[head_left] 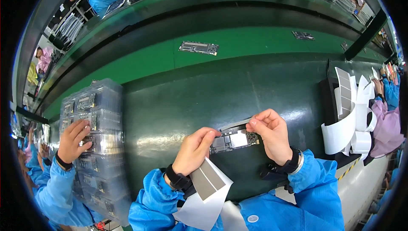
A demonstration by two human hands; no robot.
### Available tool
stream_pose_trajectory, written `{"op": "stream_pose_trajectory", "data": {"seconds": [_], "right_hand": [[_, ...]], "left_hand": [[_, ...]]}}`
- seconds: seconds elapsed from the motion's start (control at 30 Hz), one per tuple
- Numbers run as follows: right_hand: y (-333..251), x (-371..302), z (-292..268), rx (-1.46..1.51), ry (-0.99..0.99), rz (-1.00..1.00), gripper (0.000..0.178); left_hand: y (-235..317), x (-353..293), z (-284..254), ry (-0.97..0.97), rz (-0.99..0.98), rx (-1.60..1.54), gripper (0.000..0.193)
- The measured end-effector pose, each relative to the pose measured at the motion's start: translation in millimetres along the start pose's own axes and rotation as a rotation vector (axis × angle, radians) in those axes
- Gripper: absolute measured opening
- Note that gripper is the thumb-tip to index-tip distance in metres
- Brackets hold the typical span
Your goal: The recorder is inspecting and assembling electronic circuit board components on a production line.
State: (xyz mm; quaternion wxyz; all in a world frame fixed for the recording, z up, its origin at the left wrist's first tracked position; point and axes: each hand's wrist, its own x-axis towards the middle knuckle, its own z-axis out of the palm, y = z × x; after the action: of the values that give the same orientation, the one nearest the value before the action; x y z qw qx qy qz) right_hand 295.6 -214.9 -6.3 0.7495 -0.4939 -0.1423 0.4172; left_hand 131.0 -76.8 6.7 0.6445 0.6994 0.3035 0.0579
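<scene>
A dark circuit board (219, 146) with a bright silver shield plate lies on the green bench in front of me. Just over its far edge a narrow grey strip (234, 124) is stretched between my two hands. My left hand (194, 150) is closed, pinching the strip's left end beside the board's left corner. Under that palm hangs a white backing sheet (203, 212) carrying grey rectangular pads (207, 182). My right hand (274, 137) pinches the strip's other end, above the board's right part; its exact fingertip contact is partly hidden.
Stacked clear plastic trays (108, 135) of boards stand at left, with a co-worker's hand (73, 142) on them. Curled white label sheets (355, 120) fill a black holder at right. Another board (199, 48) lies on the bright green strip beyond; a dark post (366, 35) rises far right.
</scene>
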Motion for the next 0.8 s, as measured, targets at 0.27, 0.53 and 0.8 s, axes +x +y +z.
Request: {"op": "stream_pose_trajectory", "data": {"seconds": [0.27,0.53,0.8], "right_hand": [[5.4,-2.1,1.4,-0.039,-0.005,0.003,0.01],[9.4,-5.7,4.0,-0.097,-0.035,0.058,0.01],[-0.3,-8.5,11.4,-0.97,-0.063,-0.286,0.013]], "left_hand": [[-10.1,2.1,2.7,0.039,0.029,-0.063,0.022],[-10.4,2.0,1.4,0.034,-0.034,-0.063,0.015],[-10.1,-2.3,0.6,0.108,-0.028,0.198,0.016]]}}
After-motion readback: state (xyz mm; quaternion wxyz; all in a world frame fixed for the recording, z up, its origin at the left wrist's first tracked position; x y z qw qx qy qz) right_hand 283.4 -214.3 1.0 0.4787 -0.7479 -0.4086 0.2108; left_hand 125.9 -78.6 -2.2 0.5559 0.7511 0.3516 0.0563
